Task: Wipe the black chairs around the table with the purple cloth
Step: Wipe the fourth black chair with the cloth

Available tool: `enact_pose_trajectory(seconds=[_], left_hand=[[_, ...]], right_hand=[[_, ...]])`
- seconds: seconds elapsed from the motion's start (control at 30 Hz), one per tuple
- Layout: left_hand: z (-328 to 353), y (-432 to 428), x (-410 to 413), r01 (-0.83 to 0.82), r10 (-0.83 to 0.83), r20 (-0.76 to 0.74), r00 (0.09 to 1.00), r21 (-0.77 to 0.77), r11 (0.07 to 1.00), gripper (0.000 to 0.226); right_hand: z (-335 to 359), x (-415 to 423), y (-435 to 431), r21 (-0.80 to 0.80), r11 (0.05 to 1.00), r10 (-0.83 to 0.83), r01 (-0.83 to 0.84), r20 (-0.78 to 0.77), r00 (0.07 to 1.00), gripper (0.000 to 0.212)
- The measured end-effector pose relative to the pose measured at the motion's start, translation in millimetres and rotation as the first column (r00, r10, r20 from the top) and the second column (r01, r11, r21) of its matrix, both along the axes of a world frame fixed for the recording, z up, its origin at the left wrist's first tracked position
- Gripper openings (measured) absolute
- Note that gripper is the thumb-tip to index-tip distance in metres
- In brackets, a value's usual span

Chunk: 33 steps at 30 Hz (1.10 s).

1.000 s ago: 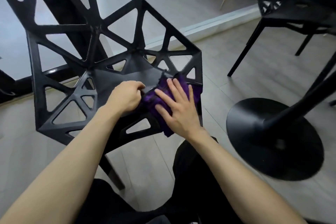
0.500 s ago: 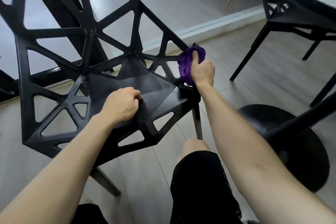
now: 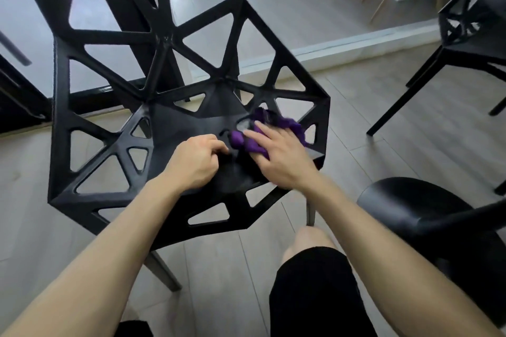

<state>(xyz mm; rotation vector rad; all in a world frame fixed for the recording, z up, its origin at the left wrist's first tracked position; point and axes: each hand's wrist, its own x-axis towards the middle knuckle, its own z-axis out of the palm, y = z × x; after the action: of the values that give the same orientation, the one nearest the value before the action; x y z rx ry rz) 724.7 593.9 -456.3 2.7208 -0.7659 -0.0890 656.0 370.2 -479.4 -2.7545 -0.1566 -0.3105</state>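
Observation:
A black chair (image 3: 90,161) with triangular cut-outs stands right in front of me, seat towards me. The purple cloth (image 3: 276,122) lies bunched on the right part of the seat. My right hand (image 3: 282,156) presses flat on it with fingers spread, blurred by motion. My left hand (image 3: 195,160) rests curled as a fist on the middle of the seat, just left of the cloth, with nothing visible in it.
The round black table base (image 3: 427,216) and its slanting post sit on the floor at the right. A second black chair (image 3: 465,35) stands at the upper right by the table edge. My knee (image 3: 312,241) is below the seat's front.
Half a second ago my right hand held the cloth bunched at the seat's far right corner; it has come back onto the seat and now presses the cloth flat. My left hand stayed put.

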Motion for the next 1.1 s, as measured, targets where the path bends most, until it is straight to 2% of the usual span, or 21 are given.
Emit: enact_pose_trajectory(seconds=[0.07, 0.13, 0.23, 0.3, 0.37, 0.43, 0.47, 0.5, 0.57, 0.63, 0.67, 0.73, 0.83, 0.9, 0.97, 1.03, 1.1], left_hand=[[3.8, 5.6, -1.9, 0.042, -0.042, -0.037, 0.998, 0.009, 0.999, 0.065], [6.6, 20.5, -6.3, 0.042, -0.044, -0.053, 0.998, -0.039, 0.998, 0.063], [8.1, 62.3, -11.4, -0.065, 0.077, 0.085, 0.993, -0.135, 0.989, 0.055], [9.8, 91.9, -10.4, -0.125, 0.159, 0.208, 0.965, -0.168, 0.978, 0.046], [10.8, 117.9, -9.2, -0.156, 0.206, 0.28, 0.938, -0.19, 0.969, 0.039], [12.2, 136.5, -8.5, -0.176, 0.236, 0.32, 0.917, -0.207, 0.962, 0.039], [12.5, 144.8, -9.6, -0.184, 0.248, 0.342, 0.906, -0.211, 0.96, 0.039], [12.1, 152.4, -11.3, -0.192, 0.261, 0.365, 0.894, -0.215, 0.958, 0.037], [14.3, 166.3, -13.3, -0.206, 0.293, 0.394, 0.871, -0.249, 0.946, 0.035], [19.0, 178.0, -12.4, -0.196, 0.309, 0.421, 0.853, -0.291, 0.937, 0.035], [22.4, 182.4, -11.6, -0.193, 0.32, 0.447, 0.835, -0.307, 0.932, 0.035], [27.7, 189.6, -6.2, -0.204, 0.38, 0.452, 0.807, -0.391, 0.897, 0.036], [33.2, 196.6, 11.5, -0.319, 0.546, 0.292, 0.785, -0.565, 0.761, 0.04], [37.1, 200.9, 27.0, -0.408, 0.62, 0.161, 0.768, -0.623, 0.667, 0.045], [45.5, 201.1, 43.2, -0.468, 0.613, 0.045, 0.789, -0.602, 0.647, 0.045], [52.5, 197.1, 55.2, -0.494, 0.569, -0.054, 0.82, -0.57, 0.657, 0.039], [59.1, 192.8, 65.2, -0.504, 0.552, -0.106, 0.827, -0.575, 0.645, 0.042]], right_hand=[[12.0, 62.7, 17.8, -0.052, 0.997, 0.04, -0.052, -0.206, 0.978, 0.06], [12.3, 112.4, 36.6, -0.08, 0.996, 0.019, -0.046, -0.314, 0.949, 0.063], [13.4, 112.0, 55.7, -0.107, 0.993, 0.013, -0.045, -0.282, 0.959, 0.059], [20.0, 60.5, 69.7, 0.009, 0.987, 0.156, -0.158, -0.217, 0.964, 0.052], [24.6, -1.3, 90.1, 0.133, 0.922, 0.381, -0.364, -0.136, 0.915, 0.048], [24.9, -27.9, 102.5, 0.157, 0.827, 0.56, -0.54, -0.135, 0.818, 0.051], [26.4, -19.6, 100.6, 0.134, 0.824, 0.566, -0.55, -0.149, 0.811, 0.057], [28.3, -3.0, 96.5, 0.112, 0.867, 0.499, -0.486, -0.179, 0.848, 0.064], [28.2, 43.2, 86.5, 0.028, 0.977, 0.209, -0.211, -0.314, 0.926, 0.075], [22.6, 73.1, 95.3, -0.086, 0.995, 0.018, -0.055, -0.383, 0.924, 0.078], [21.1, 75.3, 113.6, -0.093, 0.995, 0.002, -0.039, -0.368, 0.93, 0.078], [22.5, 57.9, 161.3, -0.011, 0.995, 0.088, -0.095, -0.301, 0.95, 0.074], [17.5, 19.3, 203.4, 0.126, 0.967, 0.245, -0.221, -0.232, 0.941, 0.074], [12.0, 29.3, 198.2, 0.127, 0.977, 0.198, -0.174, -0.22, 0.955, 0.07], [5.5, 69.2, 183.4, -0.022, 0.999, 0.041, -0.046, -0.194, 0.98, 0.065], [2.5, 113.8, 175.1, -0.179, 0.971, -0.188, 0.158, -0.168, 0.968, 0.065], [0.0, 144.3, 179.3, -0.184, 0.935, -0.331, 0.302, -0.155, 0.931, 0.065]])
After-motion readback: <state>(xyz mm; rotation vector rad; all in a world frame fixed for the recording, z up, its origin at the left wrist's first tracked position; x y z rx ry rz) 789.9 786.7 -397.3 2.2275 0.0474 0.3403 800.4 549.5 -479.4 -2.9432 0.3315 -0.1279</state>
